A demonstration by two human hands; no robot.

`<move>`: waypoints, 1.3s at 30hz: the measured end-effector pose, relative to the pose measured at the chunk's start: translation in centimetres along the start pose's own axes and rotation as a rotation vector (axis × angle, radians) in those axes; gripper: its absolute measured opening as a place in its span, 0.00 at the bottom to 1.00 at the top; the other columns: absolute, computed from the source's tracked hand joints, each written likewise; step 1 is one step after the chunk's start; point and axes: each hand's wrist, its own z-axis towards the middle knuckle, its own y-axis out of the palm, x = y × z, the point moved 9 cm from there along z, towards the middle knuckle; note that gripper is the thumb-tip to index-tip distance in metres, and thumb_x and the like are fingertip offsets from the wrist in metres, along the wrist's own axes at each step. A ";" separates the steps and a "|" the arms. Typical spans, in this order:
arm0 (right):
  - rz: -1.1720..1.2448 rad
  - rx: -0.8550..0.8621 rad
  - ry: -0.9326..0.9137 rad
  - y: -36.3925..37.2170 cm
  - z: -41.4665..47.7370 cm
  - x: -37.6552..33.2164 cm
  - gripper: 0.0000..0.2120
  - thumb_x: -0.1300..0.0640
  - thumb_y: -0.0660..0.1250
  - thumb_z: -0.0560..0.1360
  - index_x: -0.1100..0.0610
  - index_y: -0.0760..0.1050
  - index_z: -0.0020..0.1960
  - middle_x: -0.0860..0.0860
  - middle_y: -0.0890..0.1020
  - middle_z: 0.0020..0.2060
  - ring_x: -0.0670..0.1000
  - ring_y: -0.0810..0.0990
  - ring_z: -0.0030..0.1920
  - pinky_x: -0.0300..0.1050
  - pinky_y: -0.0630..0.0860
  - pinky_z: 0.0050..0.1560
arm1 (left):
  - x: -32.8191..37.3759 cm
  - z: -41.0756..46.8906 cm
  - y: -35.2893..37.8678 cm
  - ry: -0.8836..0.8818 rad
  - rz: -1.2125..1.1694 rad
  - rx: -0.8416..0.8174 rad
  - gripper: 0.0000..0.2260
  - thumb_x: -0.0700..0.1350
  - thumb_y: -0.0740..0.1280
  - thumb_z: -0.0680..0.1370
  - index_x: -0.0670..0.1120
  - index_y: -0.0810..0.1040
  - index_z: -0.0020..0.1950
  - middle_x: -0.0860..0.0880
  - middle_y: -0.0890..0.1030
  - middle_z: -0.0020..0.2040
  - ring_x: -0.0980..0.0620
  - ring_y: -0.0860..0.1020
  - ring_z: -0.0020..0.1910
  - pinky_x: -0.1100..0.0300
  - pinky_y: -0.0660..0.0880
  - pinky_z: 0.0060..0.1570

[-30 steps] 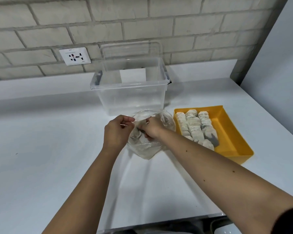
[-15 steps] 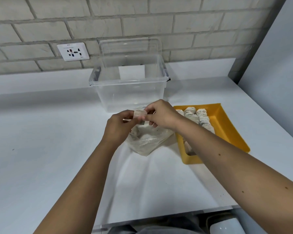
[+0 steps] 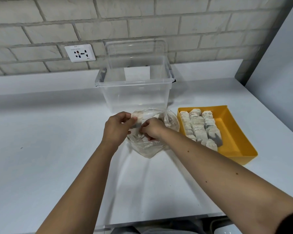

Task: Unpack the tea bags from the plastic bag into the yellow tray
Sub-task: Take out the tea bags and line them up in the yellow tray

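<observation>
Unpacking part done: plastic bag (image 3: 147, 147) open on the bench (image 3: 41, 149), yellow tray (image 3: 235, 132) half loaded.
The yellow tray lies flat just right of the plastic bag. The pale tea bags (image 3: 198, 127) fill its left half in three close rows, while its right half shows bare yellow. The plastic bag is clear and crumpled, with its mouth open toward the far side and its contents indistinct. A single tea bag (image 3: 137, 117) is pinched in the fingers of the left hand (image 3: 116, 129) at the mouth.

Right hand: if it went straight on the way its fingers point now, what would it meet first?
The right hand points into the open plastic bag, so probably the bag's inner wall first; the left hand, pinching a tea bag, lies just beyond. Depth is unclear.
</observation>
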 end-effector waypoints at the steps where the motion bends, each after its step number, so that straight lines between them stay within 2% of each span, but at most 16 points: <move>1: -0.022 -0.010 0.006 0.1 0.0 0.0 0.06 0.60 0.69 0.73 0.59 0.80 0.38 0.53 0.79 0.27 0.52 0.76 0.28 0.48 0.78 0.38 | -0.1 0.0 0.0 0.000 -0.001 0.001 0.03 0.45 0.72 0.76 0.47 0.82 0.43 0.48 0.81 0.40 0.50 0.81 0.43 0.49 0.82 0.47; 4: -0.055 -0.035 0.007 -0.2 -0.4 0.1 0.07 0.58 0.71 0.72 0.59 0.80 0.36 0.50 0.79 0.26 0.50 0.77 0.29 0.43 0.76 0.38 | -0.3 0.2 -0.2 -0.004 0.000 0.016 0.03 0.45 0.72 0.76 0.46 0.81 0.44 0.45 0.82 0.43 0.48 0.82 0.45 0.50 0.82 0.46; 6: -0.107 -0.042 -0.036 -0.7 -1.2 -0.2 0.08 0.55 0.72 0.73 0.59 0.81 0.38 0.51 0.83 0.31 0.50 0.80 0.33 0.43 0.77 0.41 | -0.5 0.3 -0.4 -0.010 0.005 0.027 0.04 0.44 0.71 0.76 0.45 0.80 0.43 0.42 0.82 0.44 0.45 0.83 0.47 0.51 0.82 0.45; 8: -0.250 0.006 -0.118 -2.2 -2.2 -0.7 0.08 0.53 0.71 0.73 0.57 0.82 0.38 0.50 0.84 0.35 0.49 0.81 0.38 0.45 0.77 0.45 | -0.8 0.4 -0.5 -0.024 0.008 0.031 0.05 0.44 0.70 0.76 0.46 0.79 0.42 0.42 0.83 0.45 0.43 0.83 0.49 0.49 0.82 0.46; 10: -0.307 0.100 -0.197 -4.2 -3.6 -1.4 0.08 0.54 0.71 0.73 0.52 0.79 0.36 0.46 0.82 0.33 0.47 0.80 0.37 0.43 0.75 0.42 | -1.0 0.4 -0.5 -0.032 0.029 0.033 0.05 0.44 0.69 0.77 0.45 0.79 0.42 0.43 0.84 0.44 0.42 0.83 0.48 0.46 0.82 0.48; 14: 0.108 0.077 -0.200 -7.1 -5.3 -1.1 0.05 0.62 0.70 0.75 0.57 0.76 0.41 0.54 0.83 0.38 0.55 0.83 0.38 0.51 0.83 0.42 | -0.8 0.2 0.3 -0.051 0.021 0.024 0.05 0.43 0.68 0.78 0.45 0.78 0.43 0.46 0.83 0.43 0.46 0.84 0.47 0.50 0.82 0.45; 17: 0.261 0.034 -0.195 -8.2 -6.2 -1.4 0.04 0.64 0.70 0.75 0.58 0.76 0.44 0.52 0.83 0.35 0.54 0.81 0.37 0.54 0.82 0.44 | -0.3 -0.3 1.3 -0.077 -0.030 -0.005 0.04 0.42 0.66 0.79 0.44 0.78 0.46 0.44 0.84 0.45 0.48 0.85 0.43 0.56 0.81 0.38; 21: 0.504 -0.024 -0.190 -8.7 -6.8 -2.1 0.03 0.64 0.70 0.75 0.60 0.77 0.48 0.51 0.81 0.36 0.49 0.80 0.34 0.48 0.83 0.44 | -0.6 -0.8 2.4 -0.176 -0.114 -0.044 0.05 0.41 0.64 0.80 0.41 0.78 0.51 0.42 0.84 0.46 0.45 0.86 0.37 0.55 0.82 0.38; 24: 0.763 -0.093 -0.140 -8.0 -7.0 -2.1 0.03 0.64 0.69 0.76 0.58 0.77 0.47 0.52 0.80 0.37 0.49 0.81 0.34 0.44 0.83 0.40 | -0.9 -1.8 3.8 -0.237 -0.189 -0.119 0.07 0.39 0.62 0.81 0.39 0.79 0.53 0.39 0.84 0.49 0.43 0.86 0.40 0.55 0.83 0.40; 27: 0.587 0.010 -0.142 -7.5 -6.7 -1.1 0.07 0.65 0.71 0.74 0.60 0.77 0.51 0.55 0.82 0.41 0.51 0.82 0.36 0.44 0.83 0.39 | -0.3 -3.0 5.8 -0.280 -0.404 -0.239 0.12 0.38 0.58 0.82 0.40 0.80 0.57 0.41 0.85 0.51 0.45 0.86 0.44 0.54 0.83 0.44; 29: 0.492 0.090 -0.162 -7.6 -6.7 -0.8 0.12 0.65 0.71 0.74 0.61 0.75 0.56 0.58 0.82 0.42 0.52 0.81 0.35 0.44 0.82 0.37 | 0.0 -3.3 6.4 -0.313 -0.517 -0.253 0.14 0.42 0.56 0.83 0.42 0.79 0.59 0.42 0.86 0.50 0.45 0.86 0.45 0.54 0.83 0.45; 32: 0.408 0.128 -0.217 -8.0 -6.9 -0.9 0.12 0.63 0.72 0.74 0.58 0.75 0.56 0.58 0.83 0.40 0.53 0.82 0.33 0.45 0.80 0.36 | 0.5 -3.5 6.5 -0.329 -0.539 -0.244 0.15 0.48 0.56 0.84 0.43 0.80 0.57 0.43 0.86 0.46 0.46 0.86 0.43 0.52 0.83 0.46; 35: 0.200 0.239 -0.328 -8.9 -7.4 -1.5 0.09 0.59 0.74 0.73 0.54 0.78 0.51 0.54 0.84 0.41 0.51 0.82 0.35 0.50 0.82 0.41 | 1.3 -3.6 6.8 -0.286 -0.506 -0.275 0.12 0.46 0.59 0.83 0.44 0.82 0.52 0.42 0.86 0.46 0.46 0.85 0.44 0.53 0.83 0.48; 37: 0.025 0.361 -0.435 -9.6 -8.2 -2.3 0.07 0.56 0.75 0.71 0.50 0.81 0.48 0.50 0.80 0.45 0.48 0.79 0.37 0.44 0.79 0.44 | 1.5 -3.7 6.9 -0.288 -0.520 -0.272 0.12 0.44 0.59 0.83 0.43 0.82 0.51 0.42 0.86 0.46 0.46 0.85 0.44 0.53 0.83 0.49; 39: -0.053 0.409 -0.511 -9.8 -8.9 -2.9 0.07 0.53 0.75 0.71 0.48 0.83 0.49 0.46 0.76 0.44 0.47 0.76 0.36 0.36 0.73 0.42 | 1.7 -3.7 7.2 -0.278 -0.529 -0.276 0.12 0.44 0.60 0.82 0.42 0.82 0.53 0.42 0.85 0.48 0.45 0.85 0.47 0.52 0.82 0.51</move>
